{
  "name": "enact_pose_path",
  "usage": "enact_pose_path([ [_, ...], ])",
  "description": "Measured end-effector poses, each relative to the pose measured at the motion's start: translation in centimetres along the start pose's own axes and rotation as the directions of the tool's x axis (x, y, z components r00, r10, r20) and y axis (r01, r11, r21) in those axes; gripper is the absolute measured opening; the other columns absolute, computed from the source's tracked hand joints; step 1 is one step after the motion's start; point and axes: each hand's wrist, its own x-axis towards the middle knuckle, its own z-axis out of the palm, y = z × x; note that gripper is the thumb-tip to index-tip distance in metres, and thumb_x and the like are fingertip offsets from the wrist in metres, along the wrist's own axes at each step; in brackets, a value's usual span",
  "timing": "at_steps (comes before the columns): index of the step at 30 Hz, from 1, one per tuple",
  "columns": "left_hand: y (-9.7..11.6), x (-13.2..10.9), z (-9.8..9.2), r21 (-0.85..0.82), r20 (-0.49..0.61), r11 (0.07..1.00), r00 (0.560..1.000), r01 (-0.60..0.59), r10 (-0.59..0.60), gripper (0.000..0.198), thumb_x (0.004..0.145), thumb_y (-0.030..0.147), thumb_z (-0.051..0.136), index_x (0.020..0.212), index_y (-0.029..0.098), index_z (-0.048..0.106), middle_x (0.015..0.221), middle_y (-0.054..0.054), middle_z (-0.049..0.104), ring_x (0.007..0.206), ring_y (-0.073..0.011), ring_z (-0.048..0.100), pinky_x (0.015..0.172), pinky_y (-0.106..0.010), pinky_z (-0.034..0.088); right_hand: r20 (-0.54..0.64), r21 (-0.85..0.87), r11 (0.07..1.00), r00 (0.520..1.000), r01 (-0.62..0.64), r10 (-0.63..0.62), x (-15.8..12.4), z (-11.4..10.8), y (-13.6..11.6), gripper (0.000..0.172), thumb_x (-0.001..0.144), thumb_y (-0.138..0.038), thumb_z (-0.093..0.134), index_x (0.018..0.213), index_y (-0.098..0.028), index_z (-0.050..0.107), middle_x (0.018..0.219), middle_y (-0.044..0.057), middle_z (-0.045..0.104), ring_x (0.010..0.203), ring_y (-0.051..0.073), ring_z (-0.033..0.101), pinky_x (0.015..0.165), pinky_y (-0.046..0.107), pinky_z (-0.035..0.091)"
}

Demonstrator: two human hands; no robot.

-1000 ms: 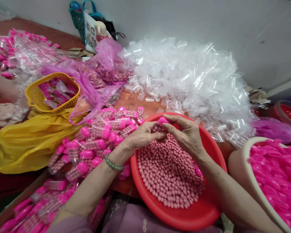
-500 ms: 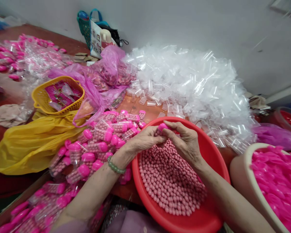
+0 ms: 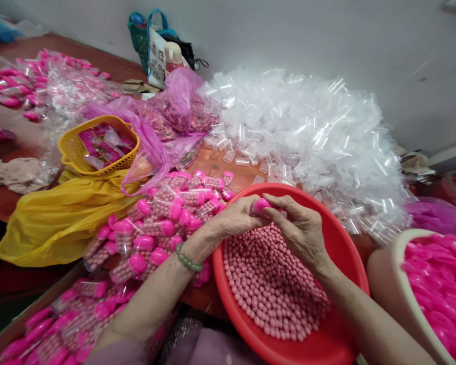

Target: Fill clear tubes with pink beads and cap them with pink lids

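Over the red basin (image 3: 349, 243), my two hands meet at a pink cap (image 3: 261, 204). My left hand (image 3: 237, 218), with a green bead bracelet on its wrist, is closed round a small clear bottle mostly hidden by the fingers. The thumb and fingers of my right hand (image 3: 302, 230) pinch the pink cap at the bottle's top. Below them, many small round pink beads (image 3: 273, 284) fill much of the basin. Left of the basin lies a heap of capped clear bottles (image 3: 163, 225) filled with pink beads.
A large pile of clear bottles (image 3: 300, 121) lies behind the basin. At right stands a cream bucket (image 3: 387, 268) of pink caps (image 3: 437, 284). A yellow basket (image 3: 70, 149) with packets, a yellow bag (image 3: 61, 218) and a pink plastic bag (image 3: 184, 86) are at left.
The whole view has shifted slightly, so things appear a little further right. Both hands stay together at the pink cap, which now shows slightly more side-on.
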Motion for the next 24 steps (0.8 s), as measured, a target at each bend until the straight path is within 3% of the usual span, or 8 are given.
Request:
enact_pose_path([
  [6,-0.2,0.0,-0.4,0.015,0.088,1.0,0.996,0.011,-0.012,0.023,0.069,0.027,0.075,0.073,0.014,0.057,0.069,0.003,0.048,0.067,-0.0091,0.045,0.067,-0.025,0.036,0.014,-0.005,1.0,0.999,0.029,-0.029,0.5,-0.1,0.4,0.02,0.084,-0.025,0.07,0.104,-0.026,0.074,0.094,0.001,0.074,0.087,0.016,0.068,0.082,0.031,0.055],
  [12,-0.1,0.1,-0.4,0.051,0.168,0.998,0.985,0.032,-0.041,0.022,0.07,0.025,0.073,0.075,0.014,0.054,0.069,0.004,0.046,0.065,-0.0078,0.04,0.063,-0.023,0.032,0.043,0.031,0.999,0.999,-0.031,0.03,0.4,-0.2,0.4,0.018,0.086,-0.03,0.068,0.102,-0.024,0.073,0.092,0.002,0.074,0.085,0.017,0.069,0.082,0.033,0.056],
  [15,0.3,-0.1,-0.4,-0.004,0.138,1.0,0.99,0.017,-0.016,0.027,0.072,0.03,0.073,0.072,0.015,0.049,0.067,0.006,0.039,0.061,-0.0062,0.035,0.059,-0.022,0.028,-0.009,0.096,0.994,0.999,-0.052,0.054,0.1,0.0,0.4,0.02,0.085,-0.029,0.07,0.104,-0.026,0.072,0.097,0.001,0.074,0.089,0.016,0.069,0.086,0.033,0.056],
  [20,0.4,-0.2,-0.5,0.018,0.12,1.0,0.993,0.013,-0.015,0.025,0.072,0.028,0.074,0.079,0.015,0.053,0.069,0.005,0.041,0.064,-0.0069,0.037,0.062,-0.022,0.031,0.002,0.322,0.925,0.977,-0.203,0.214,0.8,-0.1,0.2,0.021,0.079,-0.038,0.075,0.096,-0.025,0.073,0.093,0.001,0.075,0.087,0.017,0.071,0.084,0.033,0.059],
  [24,0.1,0.0,-0.5,0.01,0.133,0.999,0.99,0.043,-0.044,0.024,0.07,0.025,0.074,0.078,0.014,0.054,0.068,0.005,0.044,0.065,-0.0075,0.04,0.065,-0.022,0.035,0.08,0.287,0.933,0.976,-0.218,0.204,1.0,-0.4,-0.1,0.021,0.08,-0.037,0.074,0.096,-0.024,0.074,0.091,0.001,0.076,0.084,0.018,0.071,0.082,0.034,0.059],
])
